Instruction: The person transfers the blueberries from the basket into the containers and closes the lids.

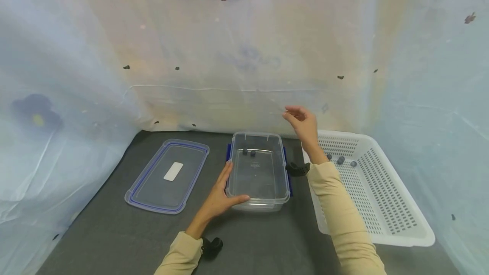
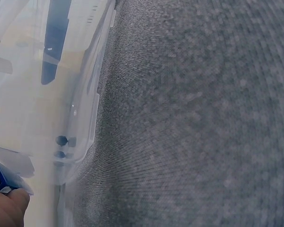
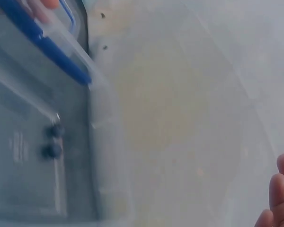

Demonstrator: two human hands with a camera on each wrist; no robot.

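Mat (image 1: 114, 232), dark grey, pale sheets around, left hand (image 1: 221, 194) flat against container (image 1: 259, 173), right hand (image 1: 303, 124) raised, loose.

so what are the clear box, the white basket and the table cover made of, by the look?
Clear box: likely rigid transparent plastic, glossy; the mat shows through its walls, blue clips on the sides. White basket: likely moulded plastic, matte, with regular slots. Table cover: dark grey fabric or felt, apparently; fine woven texture, no shine.
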